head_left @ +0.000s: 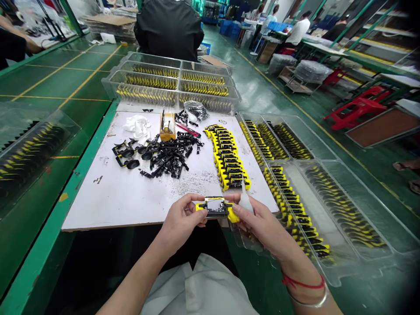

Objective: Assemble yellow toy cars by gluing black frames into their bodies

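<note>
Between my two hands, over the front edge of the white board [111,201], is a yellow and black plastic part [216,210] with a rectangular gap in its middle. My left hand [182,218] pinches its left end between thumb and fingers. Its right end is gripped by my right hand [257,223], which also has a small white squeeze bottle [245,199] with a thin nozzle tucked in it, nozzle up. Just beyond stands a row of similar yellow and black parts [229,157]. A heap of small black plastic pieces [173,153] lies further left.
Clear plastic trays [295,162] of yellow and black parts stand right and behind; another tray [33,135] is at left. A white cloth [137,127], a small yellow box [168,127], red-handled pliers [188,129] and a plastic bag [197,110] lie on the board. A person in black [169,28] sits opposite.
</note>
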`<control>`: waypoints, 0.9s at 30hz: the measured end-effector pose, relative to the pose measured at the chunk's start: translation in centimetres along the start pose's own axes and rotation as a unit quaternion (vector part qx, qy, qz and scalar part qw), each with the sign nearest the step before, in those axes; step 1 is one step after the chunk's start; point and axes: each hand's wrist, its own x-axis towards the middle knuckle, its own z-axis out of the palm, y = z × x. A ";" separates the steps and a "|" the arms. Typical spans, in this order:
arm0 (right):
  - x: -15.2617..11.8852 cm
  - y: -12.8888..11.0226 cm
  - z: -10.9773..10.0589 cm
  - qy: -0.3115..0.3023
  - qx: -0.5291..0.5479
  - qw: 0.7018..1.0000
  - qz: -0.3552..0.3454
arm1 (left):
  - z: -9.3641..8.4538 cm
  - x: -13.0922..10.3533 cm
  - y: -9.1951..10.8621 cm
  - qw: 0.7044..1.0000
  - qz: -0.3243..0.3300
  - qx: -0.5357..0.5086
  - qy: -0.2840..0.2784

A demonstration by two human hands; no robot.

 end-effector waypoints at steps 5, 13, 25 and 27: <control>-0.1 0.6 0.0 0.012 0.035 0.999 0.011 | 0.3 -0.1 -0.1 0.998 -0.038 -0.040 0.003; 0.4 1.0 0.2 0.025 0.122 0.992 0.033 | 0.9 0.4 -0.8 0.988 -0.086 -0.125 0.000; 0.9 1.2 -0.1 0.039 0.088 0.993 0.061 | 1.8 1.1 -0.5 0.996 -0.037 -0.073 0.037; 0.9 1.6 -0.2 0.059 0.034 0.997 0.047 | 1.9 1.2 -0.9 0.999 -0.007 -0.028 0.040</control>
